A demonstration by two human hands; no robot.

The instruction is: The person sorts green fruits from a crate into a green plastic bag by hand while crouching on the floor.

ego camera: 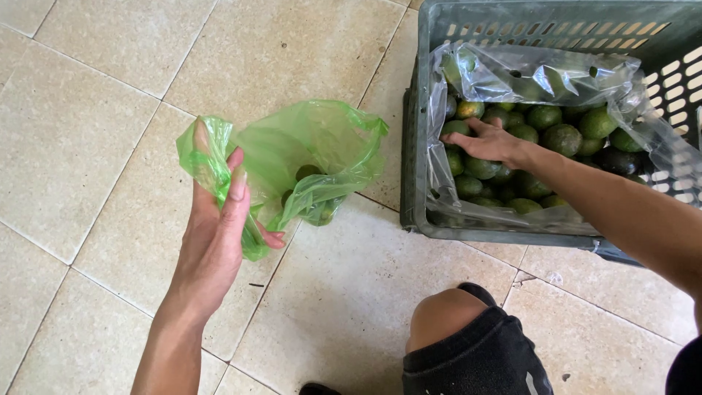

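My left hand grips the rim of a thin green plastic bag and holds it open above the tiled floor. A few green fruits lie inside the bag. My right hand reaches into a grey-green plastic crate lined with clear plastic film. The palm faces down on a pile of several round green fruits, fingers spread over one of them; whether it is grasped I cannot tell.
The floor is of large beige tiles with dark grout lines. My bare knee and dark shorts sit at the bottom centre, just in front of the crate. The crate's slotted walls rise at the top right.
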